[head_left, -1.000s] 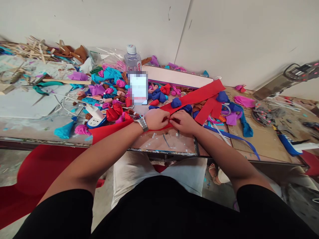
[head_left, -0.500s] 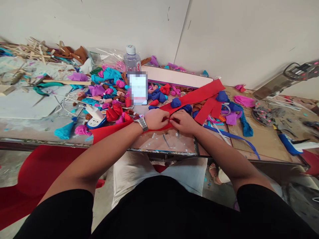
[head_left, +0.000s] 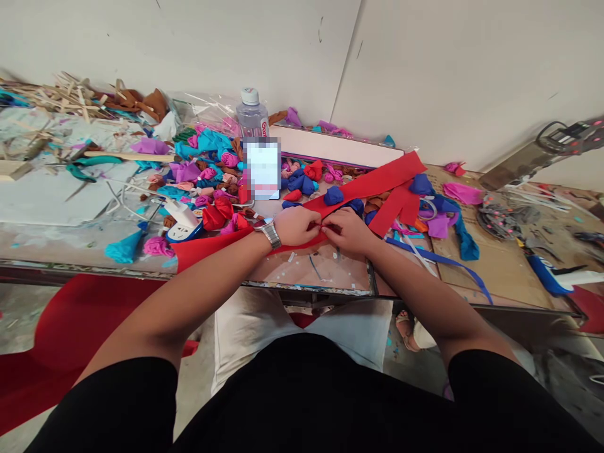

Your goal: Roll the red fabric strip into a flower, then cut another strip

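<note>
My left hand [head_left: 296,226], with a watch [head_left: 268,234] on its wrist, is closed in a pinch at the table's front. Close beside it, my right hand [head_left: 348,231] pinches too, thumb and fingers almost meeting the left ones. Both fingertips are on a red cloth-like strip [head_left: 212,249], which runs out under the left forearm. Just beyond the hands, another red length [head_left: 377,178] slants to the back right, a crumpled blue piece [head_left: 333,195] lying on it. The exact fold between my fingertips is too small to make out.
Crumpled coloured pieces [head_left: 212,145] crowd the table behind my hands. A bottle [head_left: 252,116] and a lit phone [head_left: 263,168] stand there. Left are a power strip [head_left: 185,233], green-handled pliers [head_left: 97,165] and wood sticks [head_left: 70,97]. A blue strip [head_left: 443,257] lies right.
Both hands keep their pinch on the red strip in nearly the same place. The view has shifted very slightly; nothing else visibly differs.
</note>
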A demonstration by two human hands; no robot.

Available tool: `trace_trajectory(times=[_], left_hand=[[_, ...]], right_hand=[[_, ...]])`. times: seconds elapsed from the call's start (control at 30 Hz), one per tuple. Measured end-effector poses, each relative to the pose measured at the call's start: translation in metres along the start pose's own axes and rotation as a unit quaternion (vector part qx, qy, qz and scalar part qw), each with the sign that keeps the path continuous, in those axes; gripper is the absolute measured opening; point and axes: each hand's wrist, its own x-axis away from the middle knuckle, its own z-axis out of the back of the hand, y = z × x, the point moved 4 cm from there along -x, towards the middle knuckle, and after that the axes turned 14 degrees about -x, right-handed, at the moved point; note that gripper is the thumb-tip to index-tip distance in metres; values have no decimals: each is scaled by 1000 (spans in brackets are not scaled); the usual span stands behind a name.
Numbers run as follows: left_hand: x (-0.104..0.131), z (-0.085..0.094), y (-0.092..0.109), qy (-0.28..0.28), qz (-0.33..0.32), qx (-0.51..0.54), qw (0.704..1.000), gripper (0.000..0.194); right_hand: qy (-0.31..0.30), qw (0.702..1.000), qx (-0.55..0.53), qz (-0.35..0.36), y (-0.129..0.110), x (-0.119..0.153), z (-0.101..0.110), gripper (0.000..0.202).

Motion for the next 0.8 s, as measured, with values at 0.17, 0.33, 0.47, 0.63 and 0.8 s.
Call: trace_trajectory(times=[0.17, 0.33, 0.47, 0.63, 0.8], left_hand=[[0, 0, -1, 4, -8, 2, 1000, 32], [0, 0, 0, -6, -3, 6, 1000, 33], [0, 1, 1, -12, 2, 2, 1000, 33], [1, 5, 1, -9, 18, -1, 1000, 32], [1, 5, 1, -6, 24, -17, 1000, 32]], right_hand=[[2, 1000, 6, 1, -1, 0, 0, 14], [8, 1000, 4, 2, -3, 0, 2, 15], [13, 1000, 8, 5, -3, 0, 2, 14], [16, 1000, 14, 5, -3, 0, 2, 15], [17, 1000, 18, 15, -4, 0, 3, 14]])
